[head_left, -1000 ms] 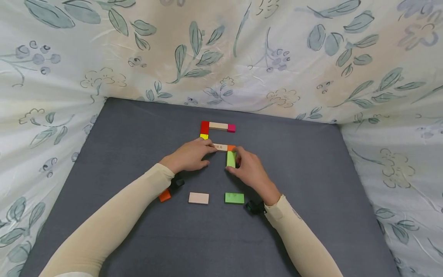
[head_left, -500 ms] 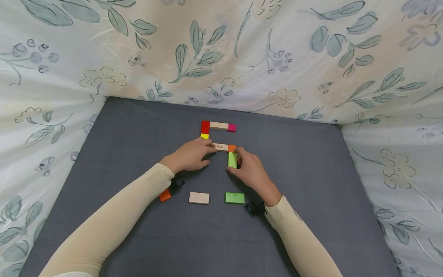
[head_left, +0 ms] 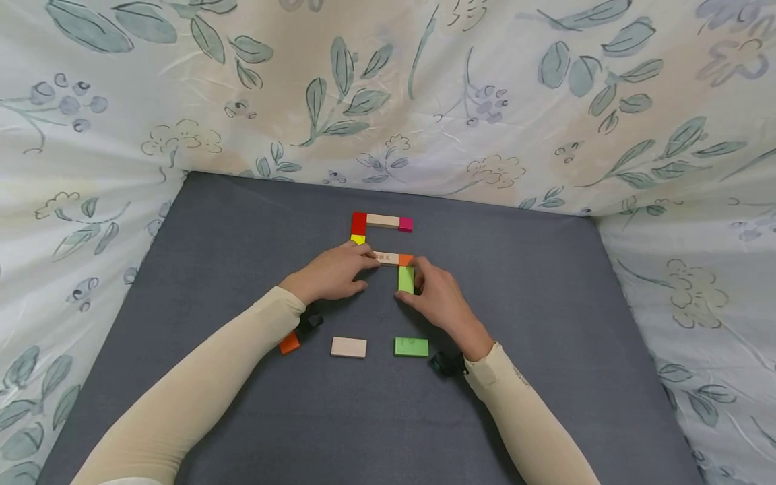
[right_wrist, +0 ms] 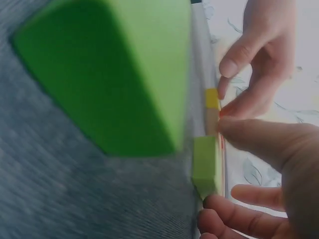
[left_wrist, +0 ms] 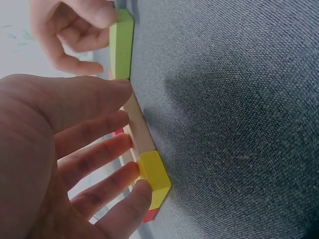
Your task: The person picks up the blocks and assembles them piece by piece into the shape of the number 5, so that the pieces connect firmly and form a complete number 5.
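My right hand [head_left: 441,296] pinches a light green block [head_left: 405,279] with thumb and fingers at its ends. The block lies in line below a small orange block [head_left: 405,259]. My left hand [head_left: 330,275], fingers extended, rests by a wooden block [head_left: 386,258] with printed characters and a yellow block [left_wrist: 155,174], partly covering both. Above the yellow one, a red block [head_left: 358,223], a plain wooden block [head_left: 382,221] and a magenta block [head_left: 405,224] continue the flat, angular line. In the right wrist view, my right thumb reaches the near corner of the light green block [right_wrist: 205,159].
Nearer on the grey cloth table [head_left: 364,431] lie a pale wooden block [head_left: 348,347], a green block [head_left: 411,347] and an orange block [head_left: 289,343] partly under the left sleeve. A floral curtain [head_left: 424,135] borders the back and sides.
The light green block has shifted very slightly and lies straighter beneath the orange one, the right hand still on it. The left hand stays in place.
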`<state>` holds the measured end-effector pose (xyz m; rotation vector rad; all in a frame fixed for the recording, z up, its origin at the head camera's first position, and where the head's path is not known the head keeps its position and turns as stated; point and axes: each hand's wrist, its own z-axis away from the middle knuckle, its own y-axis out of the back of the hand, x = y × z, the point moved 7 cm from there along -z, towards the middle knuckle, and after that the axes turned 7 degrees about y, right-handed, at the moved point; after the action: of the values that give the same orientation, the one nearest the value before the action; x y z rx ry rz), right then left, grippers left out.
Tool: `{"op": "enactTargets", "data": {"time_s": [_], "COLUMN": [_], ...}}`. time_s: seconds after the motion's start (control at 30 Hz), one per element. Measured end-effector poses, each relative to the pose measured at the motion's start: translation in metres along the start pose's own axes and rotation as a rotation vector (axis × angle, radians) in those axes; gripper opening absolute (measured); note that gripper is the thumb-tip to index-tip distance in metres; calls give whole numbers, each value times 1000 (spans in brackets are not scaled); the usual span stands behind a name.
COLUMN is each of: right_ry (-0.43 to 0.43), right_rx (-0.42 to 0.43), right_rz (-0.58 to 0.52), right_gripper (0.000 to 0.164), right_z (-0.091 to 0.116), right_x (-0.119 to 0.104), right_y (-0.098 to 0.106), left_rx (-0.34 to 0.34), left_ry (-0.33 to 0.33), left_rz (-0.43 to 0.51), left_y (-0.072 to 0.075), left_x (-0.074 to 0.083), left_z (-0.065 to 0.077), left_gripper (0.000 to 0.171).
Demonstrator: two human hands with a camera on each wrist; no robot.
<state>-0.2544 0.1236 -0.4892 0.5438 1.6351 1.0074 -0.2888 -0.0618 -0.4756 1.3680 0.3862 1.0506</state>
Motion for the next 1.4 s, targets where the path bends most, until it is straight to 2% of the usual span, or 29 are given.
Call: {"op": "enactTargets", "data": {"time_s": [0.2,0.33,0.5,0.73,1.0,1.4], "right_ry": [30,67,91,98,94,20], "right_rx": [65,61,24,-40,-23,-3], "right_rz": [-61,-75,-84,-117,-108,-77], "right_gripper": [49,46,46,31,8,5], "right_z": [-7,-16,-26,-32,-37,-38], "right_x": [7,14,16,17,20,20], "right_y": [20,24,21,7,4,5], "left_rx": [-3,-7,3,2,18,15], "left_ry": [0,4,-7,-12,-11,-2], "left_rz": [-3,-2,-6,-2,11,20], "left_y": [0,0,-1,-4,-2,-2], "left_x": [-1,-2,-3,-5,-3,-3], "left_z": [-1,-1,-2,-1,0,-2], "left_gripper": [54,55,55,54,54,54]}}
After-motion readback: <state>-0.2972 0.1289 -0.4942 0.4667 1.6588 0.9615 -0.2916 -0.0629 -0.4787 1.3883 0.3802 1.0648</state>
